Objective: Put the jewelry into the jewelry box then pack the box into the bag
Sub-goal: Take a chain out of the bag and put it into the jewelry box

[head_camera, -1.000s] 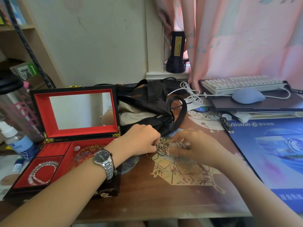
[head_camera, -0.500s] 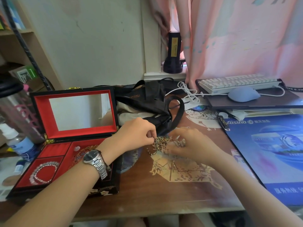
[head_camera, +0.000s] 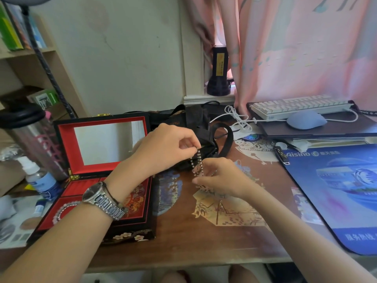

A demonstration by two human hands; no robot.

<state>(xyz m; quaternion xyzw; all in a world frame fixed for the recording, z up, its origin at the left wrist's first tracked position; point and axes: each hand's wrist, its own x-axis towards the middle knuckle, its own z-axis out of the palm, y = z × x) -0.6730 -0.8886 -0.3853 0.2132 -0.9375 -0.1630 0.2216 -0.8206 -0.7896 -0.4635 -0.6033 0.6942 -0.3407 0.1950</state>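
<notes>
A black lacquered jewelry box (head_camera: pixel 130 234) with red lining stands open at the left of the desk, its mirrored lid upright. A pale beaded bracelet (head_camera: pixel 63 209) lies in its front left compartment. My left hand (head_camera: pixel 167 148), with a metal watch on the wrist, pinches the top of a thin beaded necklace (head_camera: pixel 197 163) and holds it above the desk. My right hand (head_camera: pixel 222 177) grips the lower part of the same necklace. Behind both hands lies a black bag (head_camera: pixel 195 121) with a looped strap.
A white keyboard (head_camera: pixel 299 106), a blue mouse (head_camera: pixel 306 122) and a white cable (head_camera: pixel 236 119) sit at the back right. A blue mat (head_camera: pixel 336 193) covers the right side. A small bottle (head_camera: pixel 40 180) and a shelf stand left of the box. A black flashlight (head_camera: pixel 219 72) stands on the sill.
My left hand has risen and drawn the necklace up off the desk. My right hand stays low, still holding the chain's lower part.
</notes>
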